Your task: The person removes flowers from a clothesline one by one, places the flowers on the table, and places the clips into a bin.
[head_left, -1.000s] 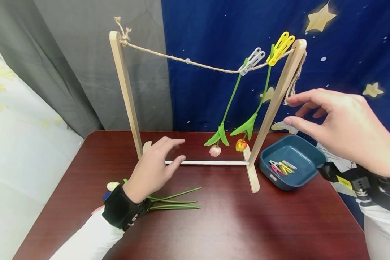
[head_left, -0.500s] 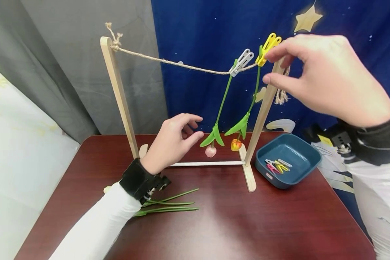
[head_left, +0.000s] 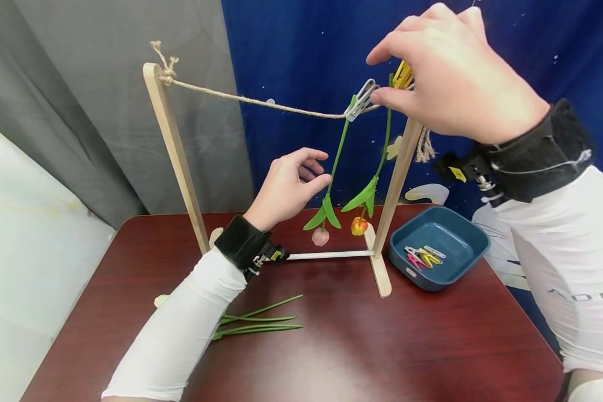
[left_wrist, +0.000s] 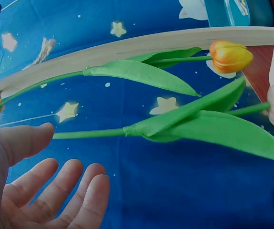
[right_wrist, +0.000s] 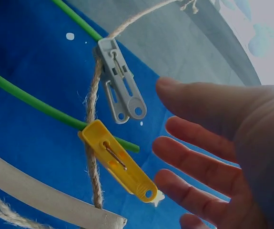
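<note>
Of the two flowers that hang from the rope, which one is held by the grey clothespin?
The pink flower: its stem is pinched in the grey clothespin, while the orange flower hangs from the yellow clothespin.

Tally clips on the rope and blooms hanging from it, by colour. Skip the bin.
Grey clip: 1
Yellow clip: 1
Pale pink bloom: 1
Orange-yellow bloom: 1
Total: 4 (2 clips, 2 blooms)

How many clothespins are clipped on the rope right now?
2: the grey clothespin, holding the pink flower, and the yellow clothespin beside it, holding the orange flower. The right hand partly covers the yellow one in the head view; the right wrist view shows both.
</note>
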Motion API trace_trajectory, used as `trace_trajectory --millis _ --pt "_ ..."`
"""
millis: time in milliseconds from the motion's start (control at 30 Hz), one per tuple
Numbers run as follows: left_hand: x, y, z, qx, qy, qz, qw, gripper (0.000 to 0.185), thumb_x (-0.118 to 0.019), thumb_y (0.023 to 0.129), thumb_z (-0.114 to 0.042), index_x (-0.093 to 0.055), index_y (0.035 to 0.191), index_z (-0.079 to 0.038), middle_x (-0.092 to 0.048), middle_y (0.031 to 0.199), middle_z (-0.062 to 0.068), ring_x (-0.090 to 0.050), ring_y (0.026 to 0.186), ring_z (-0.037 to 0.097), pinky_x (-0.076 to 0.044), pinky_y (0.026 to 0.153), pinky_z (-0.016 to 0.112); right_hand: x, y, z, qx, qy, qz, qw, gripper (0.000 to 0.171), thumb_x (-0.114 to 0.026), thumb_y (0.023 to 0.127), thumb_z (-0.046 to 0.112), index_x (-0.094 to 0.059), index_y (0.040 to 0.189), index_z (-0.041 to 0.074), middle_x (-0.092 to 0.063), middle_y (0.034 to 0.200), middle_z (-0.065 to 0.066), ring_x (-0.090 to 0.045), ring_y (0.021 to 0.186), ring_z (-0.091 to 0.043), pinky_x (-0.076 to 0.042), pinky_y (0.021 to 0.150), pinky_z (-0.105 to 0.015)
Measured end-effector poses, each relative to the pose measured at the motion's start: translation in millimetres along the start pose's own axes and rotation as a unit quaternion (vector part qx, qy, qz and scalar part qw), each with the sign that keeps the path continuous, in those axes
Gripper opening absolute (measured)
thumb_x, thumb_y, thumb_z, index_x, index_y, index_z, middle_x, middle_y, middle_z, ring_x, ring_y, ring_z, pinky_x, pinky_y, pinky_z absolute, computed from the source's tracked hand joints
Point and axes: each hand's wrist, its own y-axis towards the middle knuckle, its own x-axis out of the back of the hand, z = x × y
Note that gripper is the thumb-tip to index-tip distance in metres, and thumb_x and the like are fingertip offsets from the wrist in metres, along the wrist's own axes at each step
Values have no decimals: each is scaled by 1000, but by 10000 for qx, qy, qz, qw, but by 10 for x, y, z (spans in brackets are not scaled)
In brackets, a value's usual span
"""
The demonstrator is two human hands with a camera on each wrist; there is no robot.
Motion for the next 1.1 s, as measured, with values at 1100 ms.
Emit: trace_trajectory --millis 1100 --pt "-94 106 -10 -78 -271 -307 9991 22 -72 103 -9 -74 124 -4 -74 105 6 -72 90 14 -58 84 28 -109 188 -80 645 -79 648 9958 22 -69 102 7 -73 122 -2 -71 115 -26 -53 111 -46 -16 106 -72"
